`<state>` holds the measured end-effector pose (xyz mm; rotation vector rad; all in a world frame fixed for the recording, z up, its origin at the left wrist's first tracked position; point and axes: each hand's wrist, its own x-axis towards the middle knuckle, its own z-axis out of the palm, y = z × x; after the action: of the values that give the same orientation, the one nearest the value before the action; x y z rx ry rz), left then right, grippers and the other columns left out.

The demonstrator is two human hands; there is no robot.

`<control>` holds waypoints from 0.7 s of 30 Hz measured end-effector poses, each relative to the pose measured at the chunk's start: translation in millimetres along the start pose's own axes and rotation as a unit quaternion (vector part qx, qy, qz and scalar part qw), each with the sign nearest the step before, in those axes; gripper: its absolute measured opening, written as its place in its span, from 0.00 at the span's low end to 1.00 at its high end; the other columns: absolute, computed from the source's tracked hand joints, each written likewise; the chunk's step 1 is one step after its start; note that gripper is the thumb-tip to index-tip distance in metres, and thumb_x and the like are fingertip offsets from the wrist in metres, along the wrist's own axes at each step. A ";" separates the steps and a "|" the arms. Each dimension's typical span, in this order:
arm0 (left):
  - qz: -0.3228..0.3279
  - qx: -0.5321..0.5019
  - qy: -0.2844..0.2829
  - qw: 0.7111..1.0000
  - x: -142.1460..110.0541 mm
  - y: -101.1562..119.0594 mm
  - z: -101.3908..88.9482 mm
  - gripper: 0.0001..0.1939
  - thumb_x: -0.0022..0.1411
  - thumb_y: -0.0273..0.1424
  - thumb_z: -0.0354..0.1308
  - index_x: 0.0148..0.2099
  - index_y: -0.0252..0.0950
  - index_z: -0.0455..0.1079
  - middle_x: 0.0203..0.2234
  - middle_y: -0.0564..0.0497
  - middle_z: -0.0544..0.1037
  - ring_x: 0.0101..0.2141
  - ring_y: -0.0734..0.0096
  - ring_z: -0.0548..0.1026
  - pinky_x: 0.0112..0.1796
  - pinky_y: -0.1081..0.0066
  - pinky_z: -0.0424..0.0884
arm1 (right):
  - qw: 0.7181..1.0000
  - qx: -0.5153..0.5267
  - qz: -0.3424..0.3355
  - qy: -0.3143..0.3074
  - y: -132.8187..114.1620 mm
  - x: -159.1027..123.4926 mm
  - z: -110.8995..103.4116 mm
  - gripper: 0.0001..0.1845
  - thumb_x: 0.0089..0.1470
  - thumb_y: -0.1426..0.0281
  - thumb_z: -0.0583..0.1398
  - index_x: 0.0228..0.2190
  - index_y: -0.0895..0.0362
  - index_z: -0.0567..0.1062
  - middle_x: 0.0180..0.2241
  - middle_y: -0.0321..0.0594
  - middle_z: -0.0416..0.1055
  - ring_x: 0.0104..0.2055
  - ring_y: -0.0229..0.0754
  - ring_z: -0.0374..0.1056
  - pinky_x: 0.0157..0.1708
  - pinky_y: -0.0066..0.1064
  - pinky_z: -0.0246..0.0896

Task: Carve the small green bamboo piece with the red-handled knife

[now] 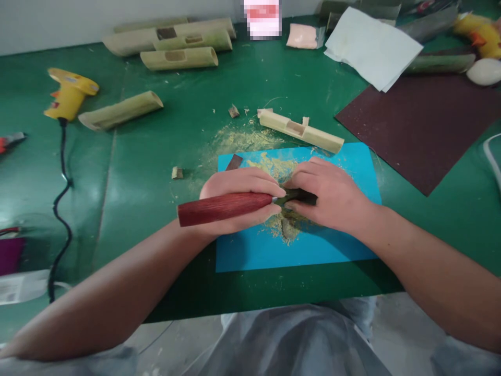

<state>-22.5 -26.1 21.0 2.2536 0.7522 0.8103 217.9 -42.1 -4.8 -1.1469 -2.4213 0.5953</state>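
My left hand [235, 183] is closed around a tool with a red wooden handle [223, 208], which points out to the left. A small bit of metal shows at the handle's right end; the rest of the blade is hidden, so its kind is unclear. Facing it, my right hand [324, 190] pinches a dark greenish piece [302, 195], perhaps bamboo. Both hands meet over a blue sheet [242, 256] strewn with yellowish shavings [274, 164]. A small chip [289, 230] lies beneath them. Just behind the sheet rests a pale bamboo tube [321, 137] with a rectangular opening.
Several cut bamboo tubes [180, 58] lie along the wall. At left are a yellow glue gun [70, 94] with a black cord [62, 209] and another bamboo piece [121, 110]. To the right lie a dark brown sheet [418, 130] and white paper [371, 47].
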 end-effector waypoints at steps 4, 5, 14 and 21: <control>0.007 0.004 0.005 1.000 0.1 0.0 1.2 0.07 0.61 0.28 0.70 0.42 0.41 0.81 0.38 0.52 0.86 0.37 0.72 0.84 0.43 0.71 0.81 | 1.000 0.002 0.001 -0.003 -0.8 0.6 0.5 0.06 0.60 0.67 0.62 0.37 0.56 0.79 0.41 0.46 0.79 0.45 0.52 0.71 0.45 0.43 0.58; 0.005 0.005 0.008 1.000 0.2 0.1 1.7 0.07 0.61 0.28 0.70 0.42 0.41 0.81 0.38 0.52 0.86 0.37 0.71 0.84 0.43 0.71 0.81 | 1.000 0.003 0.000 -0.001 -1.0 0.5 0.7 0.06 0.60 0.67 0.63 0.37 0.56 0.79 0.41 0.46 0.79 0.45 0.51 0.70 0.45 0.43 0.58; 0.036 -0.001 0.071 0.997 8.3 0.6 17.9 0.05 0.59 0.26 0.67 0.33 0.42 0.77 0.29 0.54 0.83 0.29 0.73 0.81 0.34 0.70 0.79 | 1.000 0.013 -0.006 0.007 -3.1 0.4 1.9 0.06 0.62 0.67 0.62 0.36 0.55 0.78 0.38 0.45 0.77 0.44 0.50 0.68 0.43 0.42 0.57; 0.078 -0.060 0.086 0.991 10.3 -7.3 17.9 0.04 0.59 0.28 0.63 0.32 0.42 0.74 0.25 0.53 0.80 0.27 0.72 0.77 0.31 0.66 0.76 | 1.000 0.001 -0.009 -0.003 -4.2 -0.5 -0.8 0.06 0.62 0.67 0.60 0.37 0.55 0.78 0.38 0.44 0.75 0.43 0.50 0.66 0.43 0.42 0.56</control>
<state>-5.4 -20.8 8.4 2.1742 0.5914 1.1068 216.0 -44.8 -2.1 -1.1219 -2.4335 0.5950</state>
